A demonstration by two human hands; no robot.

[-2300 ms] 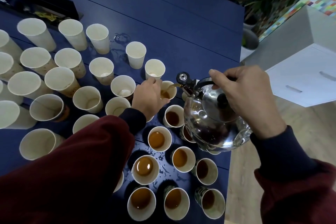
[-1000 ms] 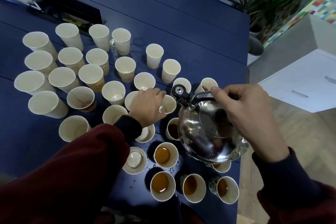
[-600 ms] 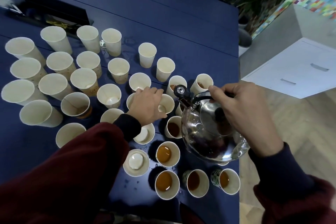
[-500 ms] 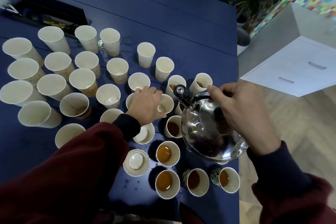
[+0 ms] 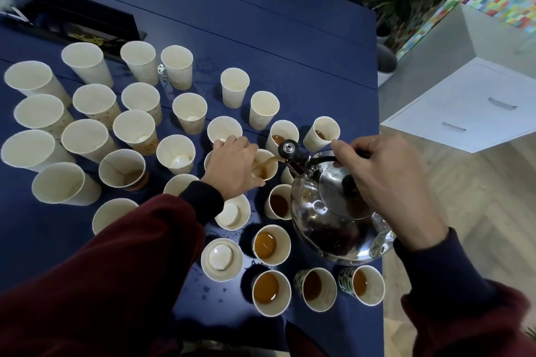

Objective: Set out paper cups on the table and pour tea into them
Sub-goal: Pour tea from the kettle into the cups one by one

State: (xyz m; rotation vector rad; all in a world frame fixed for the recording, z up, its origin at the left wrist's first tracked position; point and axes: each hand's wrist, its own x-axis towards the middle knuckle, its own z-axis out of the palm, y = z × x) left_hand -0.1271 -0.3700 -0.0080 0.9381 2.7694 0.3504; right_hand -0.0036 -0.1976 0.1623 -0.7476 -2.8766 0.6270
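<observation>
I can read no text, brand or number anywhere from here. The black box (image 5: 81, 16) at the upper left of the frame carries yellow marks too blurred to read. The swirl-printed paper cup (image 5: 150, 144) and the green-patterned paper cups (image 5: 300, 281) show only decoration.

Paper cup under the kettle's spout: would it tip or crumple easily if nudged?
Probably tippy: the paper cup is tall and narrow-based, and the left hand holds it while tea pours from the kettle. Likely soft-walled, so a hard squeeze could buckle it. Tea inside should add steadying weight.
</observation>
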